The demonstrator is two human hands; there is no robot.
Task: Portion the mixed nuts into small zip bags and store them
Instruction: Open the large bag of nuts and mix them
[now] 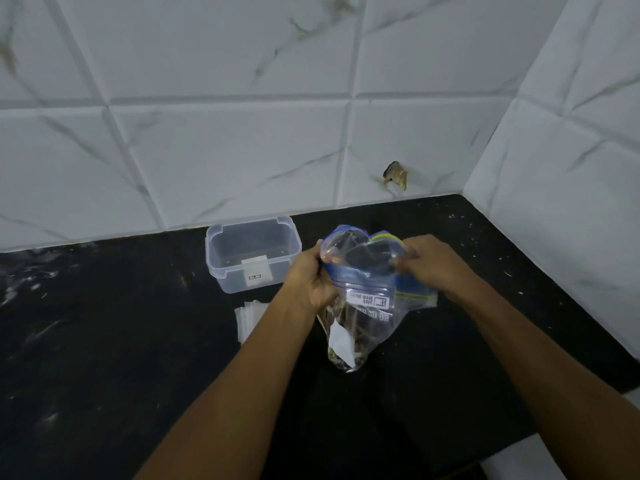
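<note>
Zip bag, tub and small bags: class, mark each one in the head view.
Zip bag [370,301]: head view, on its printed label.
Tub [221,268]: head view, on its front wall.
Small bags [246,318]: head view, on the top sheet of the stack.

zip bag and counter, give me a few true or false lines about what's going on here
1. Both hands grip the zip bag at its mouth. True: left hand, right hand.
2. The bag's mouth is sealed flat. False: it is pulled open.
3. The clear plastic container has a lid on. False: it stands open, lidless.
4. The container stands by the tiled wall, left of the bag. True.
5. The counter is white. False: it is black.
</note>
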